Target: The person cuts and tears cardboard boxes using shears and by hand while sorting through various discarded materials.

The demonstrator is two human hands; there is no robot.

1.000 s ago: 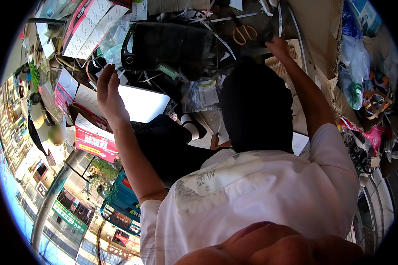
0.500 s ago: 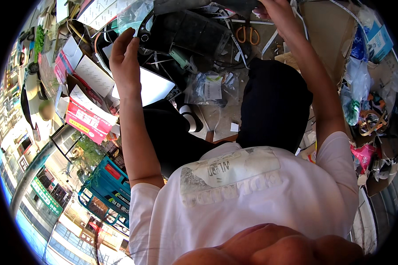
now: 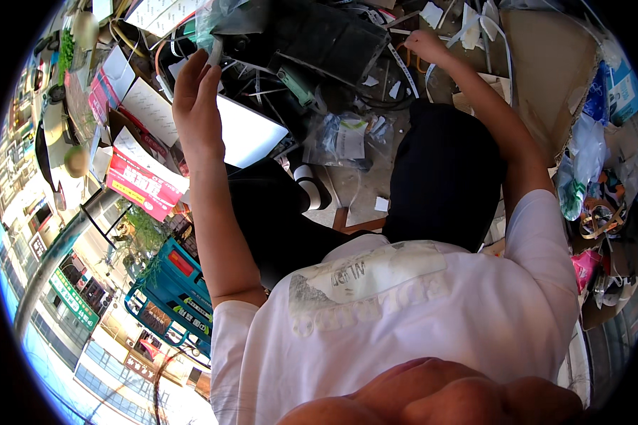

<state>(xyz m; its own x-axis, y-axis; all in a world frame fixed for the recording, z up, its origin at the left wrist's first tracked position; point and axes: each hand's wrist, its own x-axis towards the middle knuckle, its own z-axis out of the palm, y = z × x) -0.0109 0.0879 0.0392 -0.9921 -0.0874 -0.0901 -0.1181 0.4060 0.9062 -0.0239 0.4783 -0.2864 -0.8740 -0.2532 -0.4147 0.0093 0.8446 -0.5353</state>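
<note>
My left hand [image 3: 197, 103] is raised at the upper left, fingers bent and thumb drawn in, at the lower end of a crumpled clear plastic bag [image 3: 227, 20]; the fingertips are partly hidden. Close by lies a large black plastic casing [image 3: 312, 44]. At the upper right my right hand [image 3: 428, 49] is closed over the orange handles of a pair of scissors [image 3: 407, 57]; their blades cannot be made out. Between my knees rests a clear bag [image 3: 351, 138] with a white label.
Pink and white cartons [image 3: 145, 180] and a white panel [image 3: 252, 131] lie to the left. Flattened cardboard [image 3: 549, 71] and a heap of plastic bags [image 3: 583, 145] are on the right. White straps and scraps litter the floor. A blue cart [image 3: 174, 294] stands at the lower left.
My right hand has let go of the long black piece at the top and come down onto the scissors. The clear bag now reaches my left fingertips, and the black casing has shifted.
</note>
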